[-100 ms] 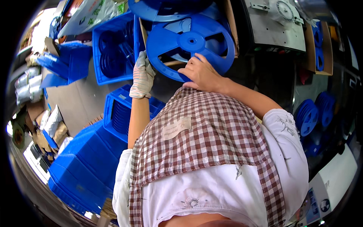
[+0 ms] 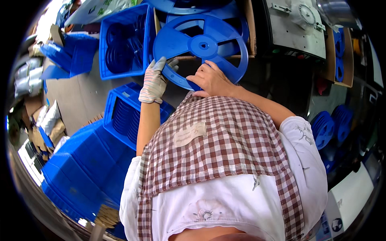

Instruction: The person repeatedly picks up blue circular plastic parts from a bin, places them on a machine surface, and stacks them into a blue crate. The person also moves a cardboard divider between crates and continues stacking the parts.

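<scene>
A large blue plastic reel flange (image 2: 175,39), a disc with a hub and wide cut-outs, is tilted in front of my apron. My left hand (image 2: 154,82), in a striped work glove, is closed on its lower left rim, with the fingers partly behind it. Bare, my right hand (image 2: 215,81) has its curled fingers on the near part of the disc, below the hub. What lies under that palm is hidden. Behind the disc, more blue reel flanges (image 2: 238,24) fill a cardboard box (image 2: 251,26).
Left of the cardboard box stands a blue crate (image 2: 102,50) of round blue parts. Another blue crate (image 2: 107,114) holds a row of discs, close by my left forearm. A grey metal machine (image 2: 295,38) is at the far right. Blue reels (image 2: 323,130) stand at right.
The disc has shifted slightly nearer and left, away from the box. My left hand has moved from beside its rim to a grip on it; my right hand stays on the near part.
</scene>
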A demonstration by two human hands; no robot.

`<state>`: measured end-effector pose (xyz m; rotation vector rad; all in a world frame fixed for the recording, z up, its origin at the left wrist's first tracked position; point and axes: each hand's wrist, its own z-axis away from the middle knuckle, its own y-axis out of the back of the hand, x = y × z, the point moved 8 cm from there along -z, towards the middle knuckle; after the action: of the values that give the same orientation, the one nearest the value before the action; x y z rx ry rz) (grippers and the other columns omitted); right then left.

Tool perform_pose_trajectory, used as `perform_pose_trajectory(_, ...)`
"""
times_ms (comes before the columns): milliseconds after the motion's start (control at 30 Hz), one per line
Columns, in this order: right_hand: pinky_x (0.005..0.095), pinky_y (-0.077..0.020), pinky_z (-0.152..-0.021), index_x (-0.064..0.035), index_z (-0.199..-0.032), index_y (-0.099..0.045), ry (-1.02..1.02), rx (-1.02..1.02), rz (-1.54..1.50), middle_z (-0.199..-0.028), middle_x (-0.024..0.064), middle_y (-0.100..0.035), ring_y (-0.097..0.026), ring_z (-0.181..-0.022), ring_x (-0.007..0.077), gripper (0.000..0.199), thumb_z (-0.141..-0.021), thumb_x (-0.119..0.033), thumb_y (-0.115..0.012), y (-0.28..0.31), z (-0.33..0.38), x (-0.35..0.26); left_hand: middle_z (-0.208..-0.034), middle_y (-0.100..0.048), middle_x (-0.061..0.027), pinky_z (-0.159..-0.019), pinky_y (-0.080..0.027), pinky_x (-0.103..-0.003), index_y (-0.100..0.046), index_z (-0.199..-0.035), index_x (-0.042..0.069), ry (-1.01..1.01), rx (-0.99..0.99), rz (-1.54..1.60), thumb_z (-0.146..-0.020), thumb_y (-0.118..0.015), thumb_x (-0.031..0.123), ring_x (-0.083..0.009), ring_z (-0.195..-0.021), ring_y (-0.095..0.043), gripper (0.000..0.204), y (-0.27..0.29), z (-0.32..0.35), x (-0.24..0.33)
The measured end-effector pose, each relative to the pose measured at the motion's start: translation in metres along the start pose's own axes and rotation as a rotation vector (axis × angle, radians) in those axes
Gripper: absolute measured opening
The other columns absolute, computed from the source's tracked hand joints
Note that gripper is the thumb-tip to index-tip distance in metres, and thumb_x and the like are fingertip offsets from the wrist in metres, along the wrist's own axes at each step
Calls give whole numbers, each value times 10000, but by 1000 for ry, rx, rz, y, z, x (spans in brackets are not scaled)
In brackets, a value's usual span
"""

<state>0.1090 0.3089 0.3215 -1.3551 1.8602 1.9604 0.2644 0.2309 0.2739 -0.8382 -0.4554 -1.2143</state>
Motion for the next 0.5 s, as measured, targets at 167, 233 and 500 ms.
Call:
perform_pose_trajectory(167,379,-442,-954,-114,-1163,-616,-2,187,-182,-1088,95,-610,-548,-1069,290,485,-740,-299,-764,54,36,-32,-1140,-612,-216,-827,-557,-374,-536,-1116,-52,-170,141,139,-916,-601,104,-280,-1006,-636,262,38,84,-14)
perform_pose_trajectory(233,368,-452,-957,-88,-1207,-581,-251,487,-141,-1169,113,-587,-567,-1082,277,435,-817,-224,-718,102,73,0,-1201,-583,-217,-807,-559,-353,-530,-1116,-55,-240,22,269,-914,-618,127,-247,-975,-632,286,65,109,-18)
perform_pose_trajectory(500,345,-533,-888,-9,-1200,-554,-484,330,-1251,-1035,158,-671,-642,-1012,228,336,-953,-237,-561,106,119,-10,-1182,-585,-165,-833,-535,-338,-487,-1271,-29,-312,32,215,-913,-634,217,-208,-959,-615,459,16,190,-14)
